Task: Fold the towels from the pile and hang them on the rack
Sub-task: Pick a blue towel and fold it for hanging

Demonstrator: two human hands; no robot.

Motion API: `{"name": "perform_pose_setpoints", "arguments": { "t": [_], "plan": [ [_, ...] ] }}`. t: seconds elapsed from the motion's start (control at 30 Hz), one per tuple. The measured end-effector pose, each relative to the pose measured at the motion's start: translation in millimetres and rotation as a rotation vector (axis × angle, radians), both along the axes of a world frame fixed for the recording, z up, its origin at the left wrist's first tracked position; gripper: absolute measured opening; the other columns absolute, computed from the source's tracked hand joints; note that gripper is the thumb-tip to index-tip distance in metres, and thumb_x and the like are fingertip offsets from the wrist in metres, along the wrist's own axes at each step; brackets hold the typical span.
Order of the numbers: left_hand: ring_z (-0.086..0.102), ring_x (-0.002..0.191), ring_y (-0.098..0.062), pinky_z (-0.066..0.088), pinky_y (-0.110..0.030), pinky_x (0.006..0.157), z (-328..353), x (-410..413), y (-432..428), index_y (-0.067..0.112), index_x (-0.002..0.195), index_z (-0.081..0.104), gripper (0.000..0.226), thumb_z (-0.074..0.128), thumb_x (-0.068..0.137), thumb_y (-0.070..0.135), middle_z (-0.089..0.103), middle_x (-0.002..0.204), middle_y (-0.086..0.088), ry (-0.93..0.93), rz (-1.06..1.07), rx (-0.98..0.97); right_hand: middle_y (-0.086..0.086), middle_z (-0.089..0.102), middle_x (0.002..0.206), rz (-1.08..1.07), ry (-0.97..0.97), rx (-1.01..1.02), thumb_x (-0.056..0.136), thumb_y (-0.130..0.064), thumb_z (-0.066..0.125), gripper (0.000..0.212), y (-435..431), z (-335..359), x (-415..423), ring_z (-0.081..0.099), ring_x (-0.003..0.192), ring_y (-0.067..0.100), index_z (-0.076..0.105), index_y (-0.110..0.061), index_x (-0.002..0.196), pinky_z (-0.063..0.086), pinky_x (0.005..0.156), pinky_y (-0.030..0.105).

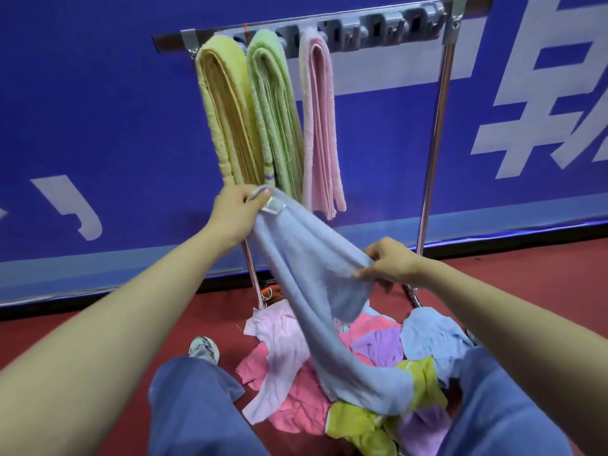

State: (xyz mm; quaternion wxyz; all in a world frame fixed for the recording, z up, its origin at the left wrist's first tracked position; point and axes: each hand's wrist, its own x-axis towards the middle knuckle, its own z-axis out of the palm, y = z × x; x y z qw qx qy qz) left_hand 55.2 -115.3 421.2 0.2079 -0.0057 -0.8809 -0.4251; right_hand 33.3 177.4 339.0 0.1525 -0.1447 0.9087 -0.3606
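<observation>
Pale-blue towel (309, 258), unfolded: our left hand (235, 215) and right hand (391, 263) each pinch an edge (both grips closed on it). Next, we judge: join corners.

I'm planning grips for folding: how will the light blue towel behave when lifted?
Probably floppy: the light blue towel sags between the left hand and right hand, trailing onto the pile. Likely light: finger pinches alone hold it up.

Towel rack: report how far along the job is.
Done: a yellow towel, a green towel and a pink towel hang folded on the rack. In hand: the left hand and right hand hold a light blue towel, unfolded. Left: the pile on the floor.
</observation>
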Motion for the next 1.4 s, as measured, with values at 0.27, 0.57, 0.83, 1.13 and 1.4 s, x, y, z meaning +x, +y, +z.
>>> {"name": "perform_pose_setpoints", "arguments": {
  "t": [0.27, 0.57, 0.83, 1.13, 1.4],
  "plan": [
    [0.039, 0.067, -0.018, 0.030, -0.034, 0.060, -8.7, -9.7, -44.8, 0.016, 0.054, 0.044, 0.045, 0.062, 0.094, 0.028, 0.036, 0.056, 0.003, -0.003, 0.258, -0.043, 0.014, 0.065, 0.084, -0.202, 0.437, 0.324, 0.083, -0.021, 0.064, 0.018, 19.1, 54.1, -40.7, 0.061, 0.086, 0.037, 0.051, -0.016, 0.072, 0.047, 0.069, 0.036],
    [0.065, 0.087, -0.038, 0.052, -0.041, 0.071, -53.4, 10.4, -37.3, 0.017, 0.080, 0.070, 0.030, 0.053, 0.082, 0.041, 0.071, 0.087, -0.015, -0.248, 0.087, -0.712, 0.023, 0.063, 0.091, -0.290, 0.453, 0.455, 0.080, -0.012, 0.060, 0.010, 36.4, 40.8, -36.3, 0.058, 0.084, 0.044, 0.061, -0.006, 0.087, 0.046, 0.067, 0.038],
    [0.048, 0.057, -0.010, 0.038, -0.027, 0.061, -126.7, 36.2, -6.9, 0.022, 0.056, 0.064, 0.029, 0.070, 0.084, 0.024, 0.057, 0.057, 0.005, -0.448, -0.014, -0.197, 0.008, 0.050, 0.052, -0.309, 0.104, 0.173, 0.072, -0.010, 0.073, 0.013, 26.9, -16.1, -20.4, 0.049, 0.055, 0.025, 0.065, -0.011, 0.062, 0.042, 0.055, 0.027],
    [0.030, 0.054, -0.009, 0.027, -0.030, 0.054, -211.8, 72.7, 54.9, 0.023, 0.050, 0.047, 0.041, 0.066, 0.084, 0.034, 0.034, 0.053, 0.011, -0.558, -0.169, 0.096, 0.006, 0.046, 0.051, -0.156, -0.400, -0.347, 0.085, 0.010, 0.052, 0.024, -26.5, -82.6, 48.7, 0.040, 0.040, 0.018, 0.066, -0.006, 0.096, 0.032, 0.043, 0.021],
    [0.043, 0.063, -0.015, 0.046, -0.037, 0.063, -282.2, 103.8, 72.4, 0.008, 0.071, 0.057, 0.033, 0.062, 0.070, 0.041, 0.044, 0.064, -0.001, -0.734, -0.160, 0.159, 0.012, 0.054, 0.053, -0.187, -0.578, -0.376, 0.083, 0.014, 0.039, 0.033, -38.3, -153.7, 90.6, 0.058, 0.045, 0.021, 0.067, -0.003, 0.083, 0.050, 0.053, 0.027]
  ]
}}
